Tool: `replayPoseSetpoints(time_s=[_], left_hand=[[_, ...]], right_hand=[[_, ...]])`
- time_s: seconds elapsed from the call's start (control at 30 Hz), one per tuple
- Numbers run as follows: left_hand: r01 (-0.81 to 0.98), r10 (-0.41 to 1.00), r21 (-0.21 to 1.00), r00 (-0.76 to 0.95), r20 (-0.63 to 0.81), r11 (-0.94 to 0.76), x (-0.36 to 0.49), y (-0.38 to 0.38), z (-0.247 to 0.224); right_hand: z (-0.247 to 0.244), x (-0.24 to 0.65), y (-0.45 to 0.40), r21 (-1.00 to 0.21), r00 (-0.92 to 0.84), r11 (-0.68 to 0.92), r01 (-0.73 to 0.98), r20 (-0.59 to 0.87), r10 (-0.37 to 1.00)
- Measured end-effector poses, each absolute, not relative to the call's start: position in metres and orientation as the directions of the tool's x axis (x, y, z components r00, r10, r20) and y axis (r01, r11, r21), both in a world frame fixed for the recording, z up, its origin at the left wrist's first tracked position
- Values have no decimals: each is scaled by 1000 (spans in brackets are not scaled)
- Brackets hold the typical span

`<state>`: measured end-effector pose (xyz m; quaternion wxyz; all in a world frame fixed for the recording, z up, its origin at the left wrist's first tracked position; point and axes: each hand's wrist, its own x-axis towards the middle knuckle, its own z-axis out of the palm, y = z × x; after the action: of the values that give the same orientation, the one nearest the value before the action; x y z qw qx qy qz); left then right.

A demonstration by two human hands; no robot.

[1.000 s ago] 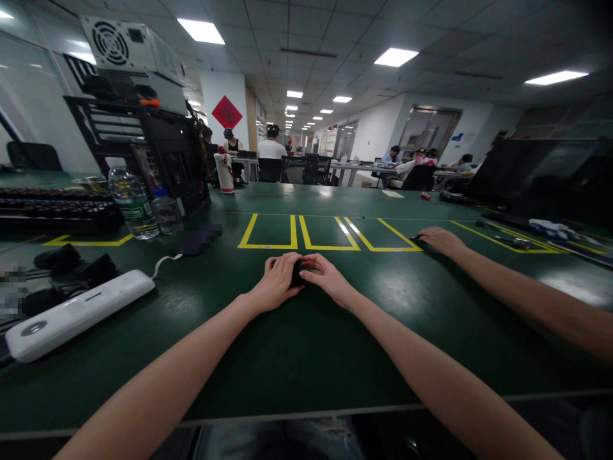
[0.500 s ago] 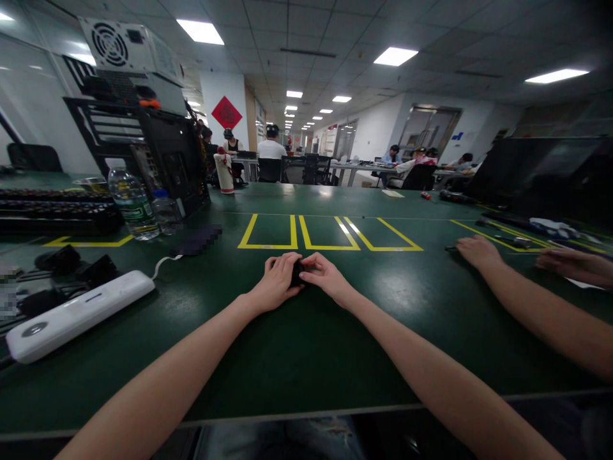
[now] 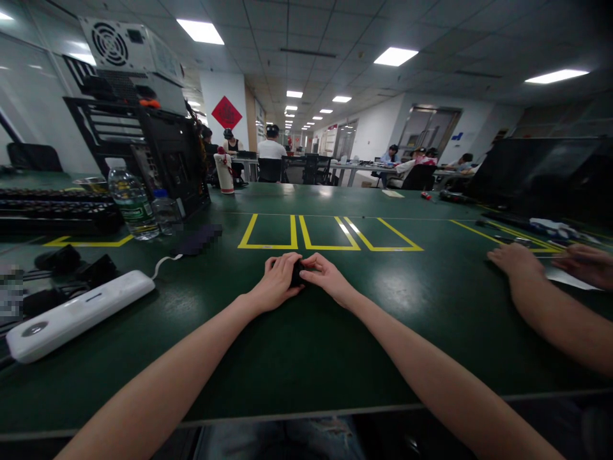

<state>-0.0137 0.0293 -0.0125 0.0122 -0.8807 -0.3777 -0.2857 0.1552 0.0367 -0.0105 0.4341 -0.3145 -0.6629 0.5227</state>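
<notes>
A: What is being changed at this moment?

B: At the centre, hardly anything. A small black object (image 3: 297, 273) is being held between the left hand (image 3: 278, 281) and the right hand (image 3: 328, 278), at the same spot as a second ago. It is being kept on the near side of the yellow tape outlines (image 3: 331, 248), at the middle of the green tabletop (image 3: 301, 364). Farther right, a co-worker's hand (image 3: 517, 259) is being drawn away from the outlines, and another hand (image 3: 585, 264) is now being shown near a white sheet (image 3: 572, 278).

A: What is being implied for the work in hand?

B: The two-handed hold is apparently not being disturbed; the object is probably being steadied or fingered in place rather than carried.

A: How are the hands being set?

B: The left is being curved over one side, fingers bent; the right is being kept half closed, its fingertips brought against the other side.

A: And what is being hidden?

B: Most of the object is being covered by fingers, so neither its kind nor any contact with the tabletop can be told. The other hand is being cut off by the right edge, and a dark item (image 3: 198, 240) beside the white cable (image 3: 165, 260) is being masked by pixel blocks.
</notes>
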Motion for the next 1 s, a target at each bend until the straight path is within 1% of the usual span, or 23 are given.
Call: replayPoseSetpoints(time_s=[0.1, 0.2, 0.3, 0.43, 0.53, 0.7, 0.77, 0.9, 1.0], left_hand=[[673, 655, 190, 548, 520, -714, -13, 30, -14], [675, 655, 191, 543, 526, -713, -13, 31, -14], [669, 654, 194, 550, 520, -717, -13, 31, -14], [670, 658, 198, 551, 513, -715, -14, 30, -14], [669, 658, 201, 550, 514, -716, -14, 29, -13], [671, 663, 204, 550, 508, -713, -14, 28, -11], [669, 663, 204, 555, 503, -715, -13, 28, -11], [671, 663, 199, 557, 501, -714, -13, 29, -12], [672, 658, 193, 555, 509, -715, -13, 30, -13]], right_hand=[[-14, 154, 40, -963, -410, 261, -64, 264, 873], [-16, 154, 42, -970, -402, 240, -45, 237, 884], [-15, 155, 42, -977, -439, 213, -32, 205, 875], [-14, 156, 40, -974, -471, 224, -39, 216, 856], [-15, 156, 40, -972, -449, 236, -24, 221, 866], [-17, 153, 42, -964, -404, 263, -48, 259, 877], [-17, 153, 43, -966, -400, 255, -43, 251, 882], [-17, 155, 45, -978, -426, 205, -25, 196, 883], [-17, 156, 44, -975, -462, 216, -49, 214, 861]])
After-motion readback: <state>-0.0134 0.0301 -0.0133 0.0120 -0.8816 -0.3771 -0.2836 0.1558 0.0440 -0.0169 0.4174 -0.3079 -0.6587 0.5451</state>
